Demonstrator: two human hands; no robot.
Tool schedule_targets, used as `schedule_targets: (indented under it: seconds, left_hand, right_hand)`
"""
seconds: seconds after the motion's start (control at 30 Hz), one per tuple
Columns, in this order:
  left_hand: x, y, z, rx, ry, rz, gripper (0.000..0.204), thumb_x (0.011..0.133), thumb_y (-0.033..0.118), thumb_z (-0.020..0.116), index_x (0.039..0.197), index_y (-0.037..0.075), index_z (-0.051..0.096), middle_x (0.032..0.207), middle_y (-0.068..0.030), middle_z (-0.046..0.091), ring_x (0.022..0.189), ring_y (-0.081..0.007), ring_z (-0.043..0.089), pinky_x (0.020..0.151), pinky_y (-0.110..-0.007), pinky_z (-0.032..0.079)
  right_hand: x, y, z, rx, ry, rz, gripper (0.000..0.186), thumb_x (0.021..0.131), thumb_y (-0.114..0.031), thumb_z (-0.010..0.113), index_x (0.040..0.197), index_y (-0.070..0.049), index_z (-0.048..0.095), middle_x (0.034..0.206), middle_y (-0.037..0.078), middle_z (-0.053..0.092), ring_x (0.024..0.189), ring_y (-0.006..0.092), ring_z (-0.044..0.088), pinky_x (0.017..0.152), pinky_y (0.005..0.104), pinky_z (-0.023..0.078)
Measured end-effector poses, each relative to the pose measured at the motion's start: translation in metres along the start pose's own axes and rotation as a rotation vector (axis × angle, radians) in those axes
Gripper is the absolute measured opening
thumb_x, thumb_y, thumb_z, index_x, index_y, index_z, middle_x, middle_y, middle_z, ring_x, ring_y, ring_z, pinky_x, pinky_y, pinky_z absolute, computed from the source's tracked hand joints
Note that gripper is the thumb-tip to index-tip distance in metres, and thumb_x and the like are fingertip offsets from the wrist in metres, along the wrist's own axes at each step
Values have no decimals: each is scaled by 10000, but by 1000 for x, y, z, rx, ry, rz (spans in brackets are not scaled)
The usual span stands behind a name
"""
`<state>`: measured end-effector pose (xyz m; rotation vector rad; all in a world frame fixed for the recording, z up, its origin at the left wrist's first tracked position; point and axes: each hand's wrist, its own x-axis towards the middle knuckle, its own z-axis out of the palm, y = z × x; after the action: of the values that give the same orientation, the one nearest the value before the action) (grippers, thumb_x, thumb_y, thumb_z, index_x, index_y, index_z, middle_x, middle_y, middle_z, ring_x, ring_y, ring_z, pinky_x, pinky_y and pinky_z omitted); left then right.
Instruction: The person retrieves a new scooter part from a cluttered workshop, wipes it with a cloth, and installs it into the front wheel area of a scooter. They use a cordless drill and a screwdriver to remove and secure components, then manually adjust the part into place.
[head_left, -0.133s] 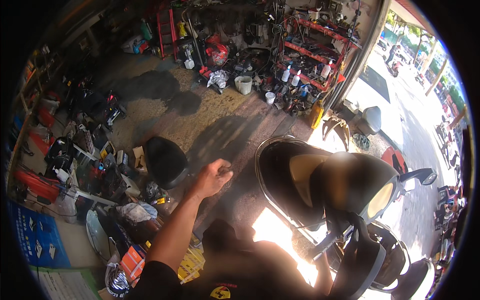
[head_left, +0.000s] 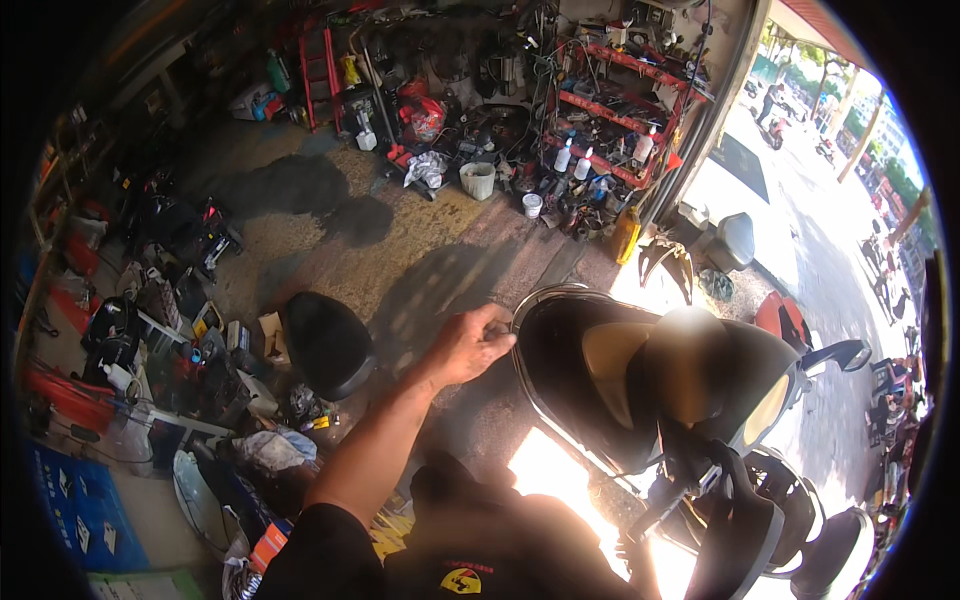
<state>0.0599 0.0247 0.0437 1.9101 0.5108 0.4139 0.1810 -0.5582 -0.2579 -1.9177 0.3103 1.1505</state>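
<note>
My left hand [head_left: 472, 345] reaches forward with its fingers curled in. Whatever it may hold is too small or hidden to make out. Its fingertips are right beside the chrome rail [head_left: 522, 372] of a black-and-tan scooter [head_left: 612, 365]; I cannot tell whether they touch it. The scooter fills the right side, with a mirror [head_left: 846, 355] sticking out. My right arm goes down at the lower right, mostly hidden behind the scooter's dark parts, and the fingers of that hand do not show.
Left of my forearm stands a black padded seat [head_left: 328, 345]. Boxes, rags [head_left: 275, 450] and parts crowd the floor at left. At the back are a red shelf rack [head_left: 625, 110], a white bucket [head_left: 477, 181], a yellow jug [head_left: 626, 235] and a red ladder [head_left: 319, 75].
My left hand has moved to the right, from over the floor to beside the scooter's chrome rail. The view has shifted slightly. My right forearm shows less than before.
</note>
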Motion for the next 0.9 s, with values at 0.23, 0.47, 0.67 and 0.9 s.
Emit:
schedule_targets:
  seconds: [0.23, 0.47, 0.67, 0.9]
  left_hand:
    - [45, -27, -52, 85, -232, 109, 393, 879, 230, 678, 1186, -10, 623, 1040, -203, 703, 985, -318, 690, 860, -390, 538]
    - [37, -111, -161, 123, -211, -119, 358, 868, 187, 698, 1149, -22, 624, 938, -112, 702, 887, -189, 675, 803, -319, 535]
    - [70, -156, -228, 37, -129, -189, 338, 888, 137, 690, 1170, -32, 613, 991, -108, 697, 937, -169, 664, 817, -302, 537]
    - [60, -330, -280, 155, -12, -504, 386, 869, 289, 710, 1138, 19, 655, 1032, -195, 715, 967, -315, 700, 843, -390, 545]
  right_hand:
    - [-49, -46, 130, 65, 104, 200, 275, 881, -171, 631, 1041, 53, 620, 834, 142, 644, 678, 283, 673, 556, 401, 560]
    - [-47, -156, 233, 46, -84, -135, 189, 890, -157, 656, 1004, -8, 633, 807, 124, 652, 630, 260, 677, 501, 359, 554]
    - [0, -215, 277, 152, -162, -141, 183, 937, -181, 569, 895, -18, 642, 782, 144, 652, 621, 274, 665, 443, 373, 516]
    - [77, -337, 357, -585, -140, 69, 235, 895, -195, 671, 721, -39, 652, 651, 88, 638, 599, 230, 686, 483, 355, 555]
